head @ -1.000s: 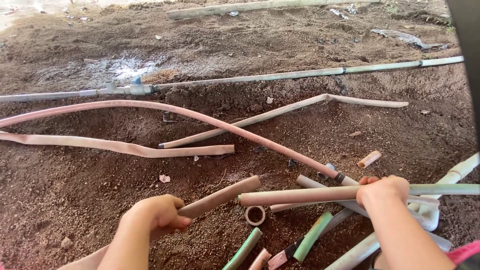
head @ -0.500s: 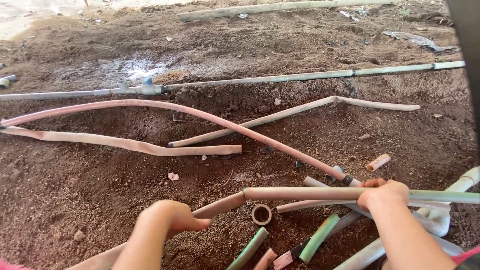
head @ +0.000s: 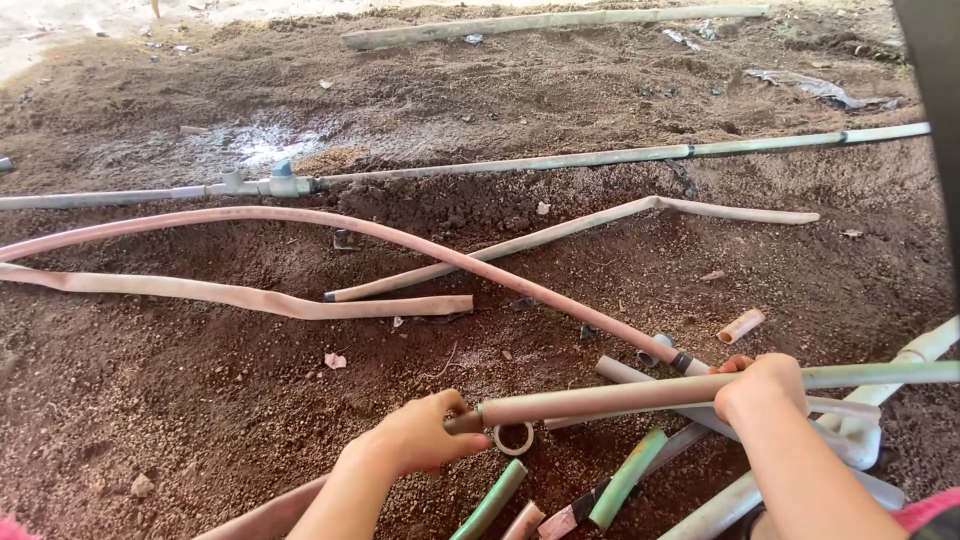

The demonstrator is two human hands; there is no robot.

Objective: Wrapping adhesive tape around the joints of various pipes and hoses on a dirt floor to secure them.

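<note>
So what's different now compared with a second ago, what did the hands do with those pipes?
The left hand slid right along its muddy pipe until that pipe's end met the end of the long pipe gripped by the right hand; a second ago they lay apart. The right hand kept its grip. The pink hoses and the small ring stayed put.
</note>
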